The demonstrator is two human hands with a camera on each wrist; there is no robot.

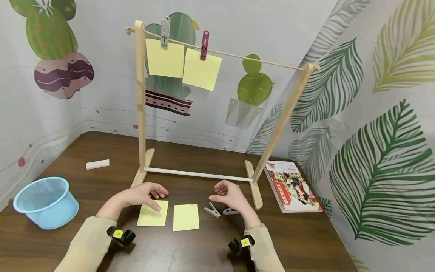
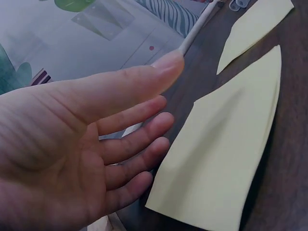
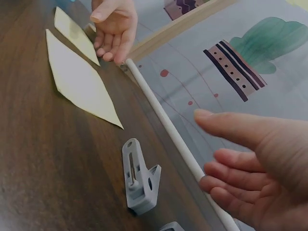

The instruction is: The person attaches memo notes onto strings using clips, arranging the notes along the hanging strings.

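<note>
My left hand (image 1: 144, 194) hovers over the left yellow paper note (image 1: 153, 214), fingers loosely bent and nothing held. In the left wrist view that note (image 2: 216, 139) lies beside the fingertips, apart from them. Another yellow note (image 1: 186, 218) lies to its right on the table. My right hand (image 1: 231, 196), relaxed and holding nothing, is just above two grey clothespins (image 1: 212, 210); one of them (image 3: 140, 178) shows whole in the right wrist view. On the rope (image 1: 238, 56) hang two more yellow notes, one under a grey clothespin (image 1: 165, 33), the other under a purple clothespin (image 1: 204, 45).
A wooden frame (image 1: 140, 94) with a white lower bar (image 1: 200, 174) stands behind my hands and carries the rope. At left are a blue mesh basket (image 1: 51, 211) and a white block (image 1: 97, 164). A book (image 1: 293, 187) lies by the frame's right foot.
</note>
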